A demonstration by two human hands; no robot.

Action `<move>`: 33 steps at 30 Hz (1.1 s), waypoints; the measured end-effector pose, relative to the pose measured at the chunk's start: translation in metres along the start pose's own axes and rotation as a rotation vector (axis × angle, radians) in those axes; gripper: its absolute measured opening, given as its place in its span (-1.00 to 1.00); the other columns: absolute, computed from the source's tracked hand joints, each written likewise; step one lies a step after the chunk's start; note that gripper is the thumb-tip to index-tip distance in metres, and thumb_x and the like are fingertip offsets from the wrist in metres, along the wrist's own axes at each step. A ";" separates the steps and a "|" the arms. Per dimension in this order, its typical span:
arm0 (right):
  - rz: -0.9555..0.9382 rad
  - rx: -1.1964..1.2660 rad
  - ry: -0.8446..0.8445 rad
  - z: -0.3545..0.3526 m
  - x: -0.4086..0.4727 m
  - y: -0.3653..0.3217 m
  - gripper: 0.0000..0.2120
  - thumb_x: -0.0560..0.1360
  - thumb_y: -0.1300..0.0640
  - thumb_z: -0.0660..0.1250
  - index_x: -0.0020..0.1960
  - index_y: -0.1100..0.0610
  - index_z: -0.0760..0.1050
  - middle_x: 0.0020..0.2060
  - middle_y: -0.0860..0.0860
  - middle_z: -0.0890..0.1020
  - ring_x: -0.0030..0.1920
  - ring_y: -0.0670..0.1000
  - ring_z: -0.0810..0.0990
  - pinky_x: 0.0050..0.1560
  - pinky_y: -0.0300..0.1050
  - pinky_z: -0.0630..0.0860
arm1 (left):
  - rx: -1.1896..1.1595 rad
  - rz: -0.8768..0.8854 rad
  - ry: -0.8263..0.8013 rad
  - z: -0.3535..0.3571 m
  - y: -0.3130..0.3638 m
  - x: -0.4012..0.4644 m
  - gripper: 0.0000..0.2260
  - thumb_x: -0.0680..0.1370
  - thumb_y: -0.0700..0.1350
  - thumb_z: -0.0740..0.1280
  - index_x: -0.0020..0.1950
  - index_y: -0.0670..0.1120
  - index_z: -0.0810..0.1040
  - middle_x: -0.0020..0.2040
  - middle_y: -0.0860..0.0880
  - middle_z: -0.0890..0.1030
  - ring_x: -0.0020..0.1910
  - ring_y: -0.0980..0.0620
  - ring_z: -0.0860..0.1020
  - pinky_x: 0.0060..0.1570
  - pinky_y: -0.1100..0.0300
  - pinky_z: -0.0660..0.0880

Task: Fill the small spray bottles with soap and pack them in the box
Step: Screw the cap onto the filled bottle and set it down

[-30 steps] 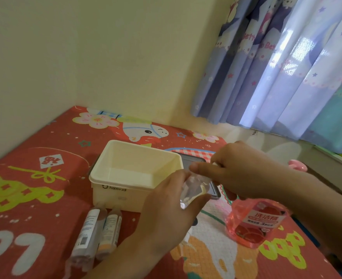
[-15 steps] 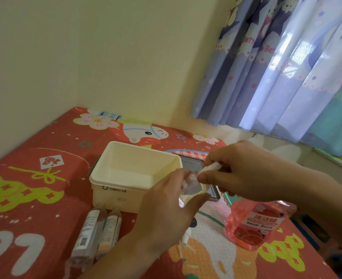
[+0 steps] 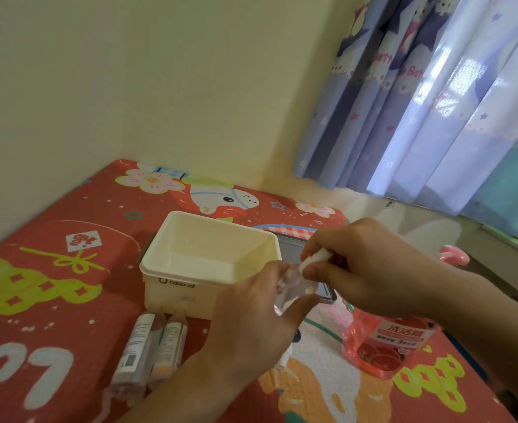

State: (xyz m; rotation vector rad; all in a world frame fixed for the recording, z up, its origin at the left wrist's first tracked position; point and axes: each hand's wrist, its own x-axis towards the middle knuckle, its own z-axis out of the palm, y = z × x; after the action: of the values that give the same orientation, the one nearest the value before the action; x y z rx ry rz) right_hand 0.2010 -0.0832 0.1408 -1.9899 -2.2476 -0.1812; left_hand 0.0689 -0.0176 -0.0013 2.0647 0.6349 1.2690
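Note:
My left hand (image 3: 251, 325) grips a small clear spray bottle (image 3: 294, 288) above the mat. My right hand (image 3: 370, 267) pinches the bottle's white spray top (image 3: 315, 259) at its neck. An open cream box (image 3: 208, 264) stands just left of my hands and looks empty inside. Two small labelled spray bottles (image 3: 151, 349) lie side by side on the mat in front of the box. A pink soap bottle (image 3: 388, 343) stands under my right wrist, its top hidden by my arm.
A red cartoon-printed mat (image 3: 53, 285) covers the floor up to a cream wall. A grey flat lid or tray (image 3: 294, 248) lies behind the box. A pink object (image 3: 454, 257) sits at the right. Blue curtains (image 3: 434, 102) hang at the back right.
My right hand has shifted slightly on the white spray top, which now shows more clearly between its fingers. My left hand keeps its grip on the clear bottle in about the same place.

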 end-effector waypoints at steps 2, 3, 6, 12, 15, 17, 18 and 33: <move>0.016 0.010 0.028 0.002 0.002 -0.001 -0.89 0.52 -0.05 0.38 -0.05 -0.04 0.63 -0.45 -0.22 0.54 -0.35 -0.18 0.53 -0.28 -0.17 0.46 | 0.052 0.035 0.067 0.000 0.000 0.000 -0.52 0.48 0.40 0.23 0.20 0.09 0.53 -0.18 0.18 0.70 -0.19 0.19 0.67 -0.31 0.15 0.59; 0.022 0.018 0.043 0.003 0.003 -0.002 -0.90 0.51 -0.04 0.39 -0.06 -0.04 0.64 -0.47 -0.23 0.52 -0.36 -0.20 0.51 -0.29 -0.20 0.43 | 0.075 0.050 0.100 -0.001 0.000 0.001 -0.54 0.50 0.36 0.25 0.20 0.07 0.54 -0.17 0.17 0.71 -0.22 0.18 0.67 -0.33 0.18 0.59; 0.038 0.009 0.077 0.004 0.007 -0.004 -0.92 0.51 -0.02 0.40 -0.08 -0.03 0.64 -0.48 -0.25 0.49 -0.38 -0.21 0.48 -0.32 -0.29 0.35 | 0.157 0.093 0.177 -0.003 0.001 0.004 -0.57 0.51 0.30 0.27 0.16 0.01 0.58 -0.16 0.16 0.71 -0.29 0.17 0.65 -0.36 0.39 0.42; 0.093 0.010 0.084 0.006 0.010 -0.009 -0.90 0.52 -0.04 0.37 -0.08 -0.05 0.63 -0.47 -0.24 0.48 -0.35 -0.19 0.48 -0.33 -0.33 0.30 | 0.191 0.088 0.195 -0.007 0.003 0.005 -0.60 0.51 0.27 0.28 0.14 0.00 0.58 -0.16 0.15 0.70 -0.28 0.14 0.62 -0.38 0.49 0.27; 0.100 0.009 0.081 0.001 0.011 -0.011 -0.87 0.53 -0.07 0.36 -0.07 -0.04 0.61 -0.44 -0.22 0.50 -0.33 -0.16 0.47 -0.30 -0.26 0.33 | 0.140 0.049 0.175 -0.009 0.005 0.007 -0.58 0.51 0.29 0.27 0.19 0.03 0.55 -0.12 0.15 0.70 -0.12 0.12 0.59 -0.36 0.58 0.24; 0.096 0.012 0.086 -0.003 0.010 -0.011 -0.85 0.52 -0.10 0.35 -0.07 -0.04 0.61 -0.42 -0.19 0.52 -0.31 -0.15 0.48 -0.25 -0.15 0.43 | 0.122 0.032 0.143 -0.011 0.007 0.007 -0.55 0.50 0.33 0.24 0.21 0.06 0.53 -0.07 0.15 0.69 -0.09 0.14 0.60 -0.30 0.54 0.32; 0.098 0.003 0.084 -0.005 0.010 -0.011 -0.83 0.52 -0.12 0.34 -0.07 -0.04 0.60 -0.39 -0.17 0.54 -0.30 -0.14 0.50 -0.22 -0.08 0.48 | 0.124 0.028 0.121 -0.011 0.006 0.008 -0.52 0.50 0.36 0.22 0.23 0.06 0.52 -0.03 0.15 0.69 -0.08 0.15 0.61 -0.28 0.47 0.40; 0.124 -0.001 -0.052 0.042 0.020 -0.020 -0.77 0.49 -0.14 0.32 -0.16 0.00 0.57 -0.28 -0.10 0.61 -0.25 -0.09 0.53 -0.19 -0.06 0.52 | 0.512 -0.180 0.001 -0.093 -0.029 -0.022 -0.87 0.61 -0.03 0.31 -0.09 0.03 0.63 -0.36 0.07 0.63 -0.34 0.03 0.60 -0.34 0.03 0.48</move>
State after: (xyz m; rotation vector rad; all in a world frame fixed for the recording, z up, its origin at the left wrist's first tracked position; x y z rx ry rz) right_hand 0.1783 -0.0585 0.1036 -2.1507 -2.1452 -0.1182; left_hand -0.0267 0.0114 -0.0034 2.3366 1.2187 1.0807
